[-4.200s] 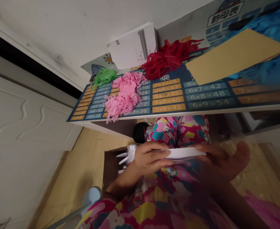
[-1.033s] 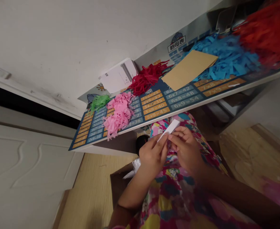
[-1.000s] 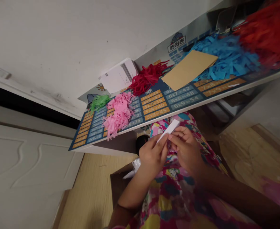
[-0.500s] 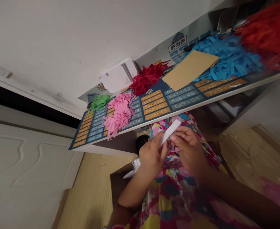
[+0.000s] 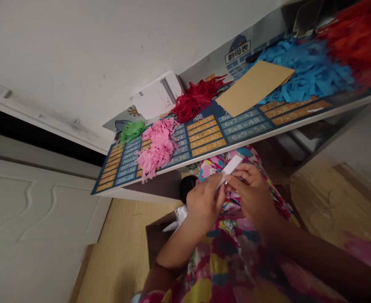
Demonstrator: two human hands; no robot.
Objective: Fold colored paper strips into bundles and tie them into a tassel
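A narrow white paper strip (image 5: 233, 164), apparently folded, is held above my lap, just off the front edge of the desk. My left hand (image 5: 206, 200) pinches its lower end between thumb and fingers. The fingertips of my right hand (image 5: 250, 189) close on the strip's right side, close to the left thumb. Part of the paper is hidden behind my fingers. On the desk, a tan paper envelope (image 5: 254, 87) lies partly over blue shredded paper (image 5: 311, 71).
Bundles of dark red (image 5: 198, 100), pink (image 5: 159, 147) and green shredded paper (image 5: 132, 131) lie on the multiplication-table mat (image 5: 204, 134). White printed cards (image 5: 153, 99) stand against the wall. Red shredded paper (image 5: 358, 38) fills the right end. Below left is a cardboard box (image 5: 155, 237).
My hands have drawn slightly closer together on the strip, and the left fingers now cover more of its lower part. The view has shifted a little.
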